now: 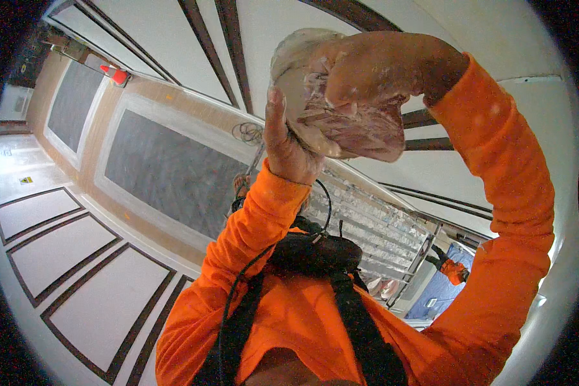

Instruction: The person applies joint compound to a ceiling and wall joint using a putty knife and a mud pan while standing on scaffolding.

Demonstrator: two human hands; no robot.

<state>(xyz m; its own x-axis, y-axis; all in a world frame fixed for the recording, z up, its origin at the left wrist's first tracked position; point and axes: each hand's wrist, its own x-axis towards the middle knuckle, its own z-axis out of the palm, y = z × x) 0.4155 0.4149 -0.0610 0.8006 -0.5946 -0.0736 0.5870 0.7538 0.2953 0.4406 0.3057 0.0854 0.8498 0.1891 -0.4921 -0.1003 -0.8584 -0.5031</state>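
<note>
Overhead, near the top of the head view, a rounded, bowl-like vessel (367, 132) is held up, smeared with whitish plaster over a reddish-brown surface. My left hand (291, 143) supports it from below and the left side, its thumb pressed up against the rim. Bent over it from the right, my right hand (376, 67) has its fingers curled against the smeared inner face. Whatever those fingers may grip is hidden by the hand. White paste coats the skin of both hands.
Below me lies a white-splattered slatted platform (383, 235) with metal rails. A person in orange (455, 271) is at lower right. A traffic cone (117, 75) and a coiled cable (248, 132) lie by the dark-trimmed wall panels (145, 38). Grey sheeting (167, 167) covers the floor.
</note>
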